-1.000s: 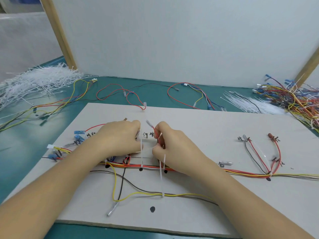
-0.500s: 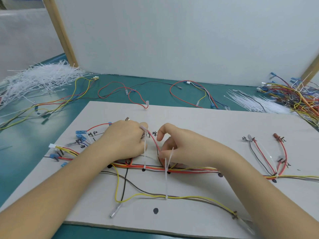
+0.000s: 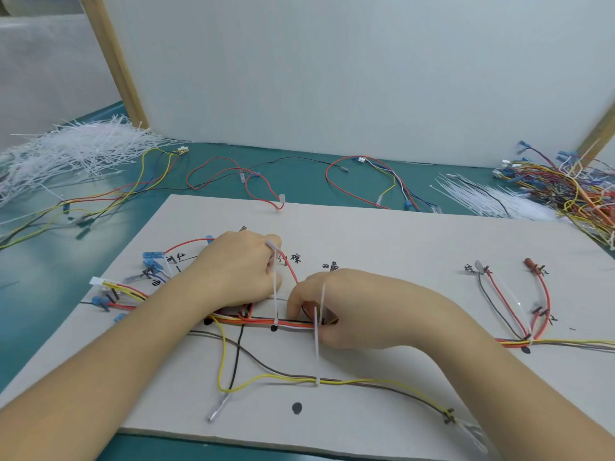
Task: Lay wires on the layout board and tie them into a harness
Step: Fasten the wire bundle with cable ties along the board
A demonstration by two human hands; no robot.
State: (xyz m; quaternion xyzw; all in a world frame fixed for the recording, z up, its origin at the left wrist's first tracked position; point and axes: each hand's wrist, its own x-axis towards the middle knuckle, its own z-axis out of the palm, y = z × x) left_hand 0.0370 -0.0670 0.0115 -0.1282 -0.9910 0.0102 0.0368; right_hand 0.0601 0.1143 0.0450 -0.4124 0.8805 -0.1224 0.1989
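both hands (image 3: 349, 307) pinch bundled wires (image 3: 293, 322) on layout board (image 3: 399, 244)

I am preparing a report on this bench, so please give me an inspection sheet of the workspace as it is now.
Surface: grey layout board with black dots and handwritten marks, lying on a teal table.
Job's things: wire bundle laid along the board; white cable ties standing up from it; yellow wire looping in front.
Clutter: pile of white ties at far left; smaller tie bundle and tangled wire heap at far right.
Fingers: left hand holds a tie; right hand pinches the bundle at another tie.
Cables: loose red wires behind the board.
Surroundings: white panel with wooden frame.
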